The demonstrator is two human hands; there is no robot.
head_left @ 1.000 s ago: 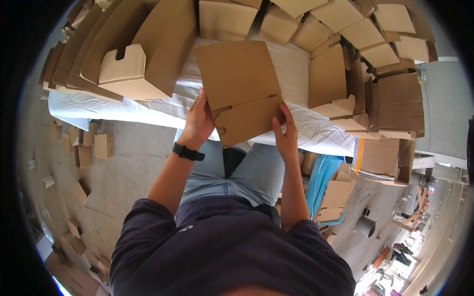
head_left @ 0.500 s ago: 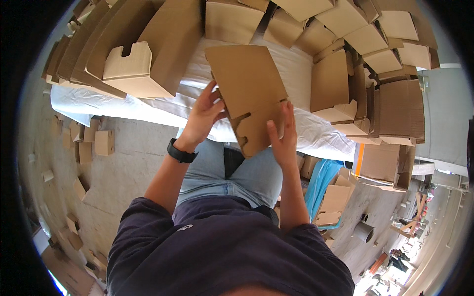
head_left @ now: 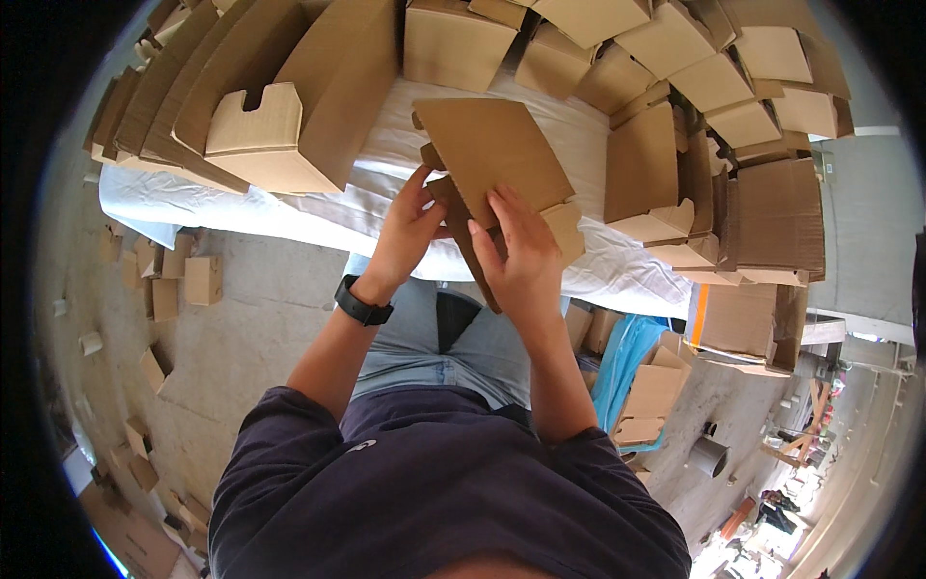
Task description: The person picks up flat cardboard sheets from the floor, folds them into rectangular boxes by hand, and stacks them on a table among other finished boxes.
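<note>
A brown cardboard box (head_left: 497,145), partly folded, is tilted above the white-covered surface in front of me. My left hand (head_left: 410,232), with a black watch (head_left: 362,301) on its wrist, grips the box's left side with bent fingers, near a slotted flap. Across the near part of the box lies my right hand (head_left: 521,251), its thumb and fingers pressed on the cardboard at the fold. A narrow side panel (head_left: 463,236) angles down between both hands. One pale flap (head_left: 564,232) sticks out to the right of my right hand. The underside of the box is hidden.
Large folded boxes (head_left: 256,125) stand at the left of the white cloth (head_left: 289,214). More boxes (head_left: 675,58) are stacked at the back and right. Beside my right leg is a blue-lined carton (head_left: 651,396). Small boxes (head_left: 203,280) lie on the floor at left.
The box's near panel has folded down from lying nearly flat with the top. My right hand has moved left from the right edge onto the fold; my left hand stays at the left side.
</note>
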